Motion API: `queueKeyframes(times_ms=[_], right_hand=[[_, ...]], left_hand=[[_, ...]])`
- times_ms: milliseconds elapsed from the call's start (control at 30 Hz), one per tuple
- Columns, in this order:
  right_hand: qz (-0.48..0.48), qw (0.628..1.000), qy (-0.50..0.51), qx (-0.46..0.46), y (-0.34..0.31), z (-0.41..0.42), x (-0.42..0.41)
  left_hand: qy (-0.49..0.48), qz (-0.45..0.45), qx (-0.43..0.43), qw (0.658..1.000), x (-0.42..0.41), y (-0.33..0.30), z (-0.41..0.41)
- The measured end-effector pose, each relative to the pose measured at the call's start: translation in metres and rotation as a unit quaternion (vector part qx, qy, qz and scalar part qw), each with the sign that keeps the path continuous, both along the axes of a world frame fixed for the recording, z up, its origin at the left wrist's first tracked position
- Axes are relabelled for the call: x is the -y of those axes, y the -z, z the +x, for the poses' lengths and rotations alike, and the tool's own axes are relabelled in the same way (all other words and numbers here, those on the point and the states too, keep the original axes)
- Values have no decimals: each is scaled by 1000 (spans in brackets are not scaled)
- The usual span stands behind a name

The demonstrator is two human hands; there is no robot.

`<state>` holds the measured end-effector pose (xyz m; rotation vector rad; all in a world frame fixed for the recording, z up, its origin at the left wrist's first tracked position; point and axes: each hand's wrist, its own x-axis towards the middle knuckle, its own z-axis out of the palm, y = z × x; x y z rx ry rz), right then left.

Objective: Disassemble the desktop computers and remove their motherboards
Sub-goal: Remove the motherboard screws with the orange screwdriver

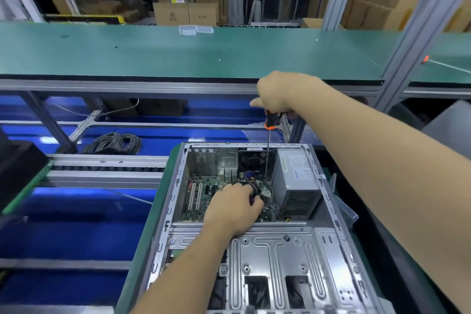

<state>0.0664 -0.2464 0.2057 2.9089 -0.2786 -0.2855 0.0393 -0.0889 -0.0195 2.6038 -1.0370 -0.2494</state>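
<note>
While your right hand [277,94] grips the screwdriver [269,145] upright over a motherboard [201,194] screw, your left hand [234,205] clutches cables aside, inside the open computer case [275,250] at the workbench's [142,237] near edge.

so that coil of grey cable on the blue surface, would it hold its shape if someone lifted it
Probably not. The cable coil lies in loose, uneven loops, so it would likely sag and spread. No tie is visible, so strands may slip free. It looks light enough to drag rather than roll.
</note>
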Motion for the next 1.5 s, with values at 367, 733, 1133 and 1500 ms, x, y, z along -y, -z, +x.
queueKeyframes(times_ms=[367, 733, 1133, 1500], right_hand=[[22, 999, -2, -42, -9, -5, 5], [65, 997, -17, -22, -7, -11, 10], [94, 995, 16, -35, -11, -13, 17], [16, 998, 44, -36, -8, -15, 14]], left_hand=[[1, -13, -3, 1000, 0, -1, -1], [0, -31, 10, 999, 1, 4, 0], [9, -35, 28, 999, 1, 5, 1], [-5, -37, 31, 999, 1, 6, 0]])
